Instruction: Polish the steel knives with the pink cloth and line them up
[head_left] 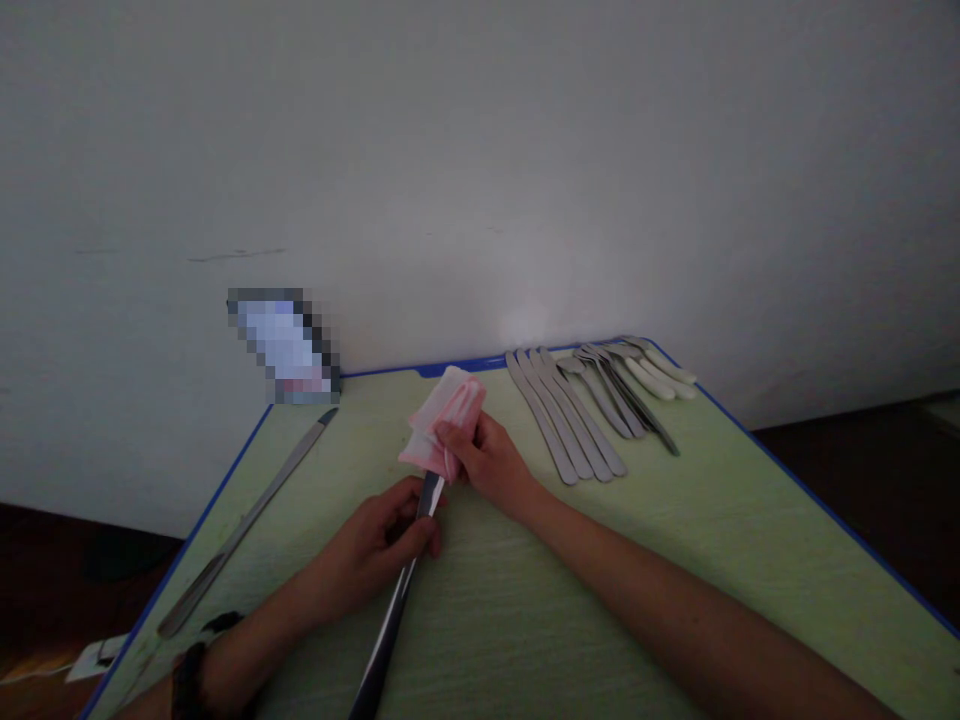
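Observation:
My left hand grips a shiny metal table knife, whose handle end runs down toward the bottom edge of the view. My right hand pinches a pink and white cloth folded around the far end of that knife. The knife's tip is hidden inside the cloth. Both hands are close together above the middle of the table. To the left, another table knife lies diagonally on the tabletop.
The pale green table has a blue rim and stands against a grey wall. At the back right lie several table knives side by side, with spoons and white-handled cutlery beyond. A pixelated phone-like device leans at the back left.

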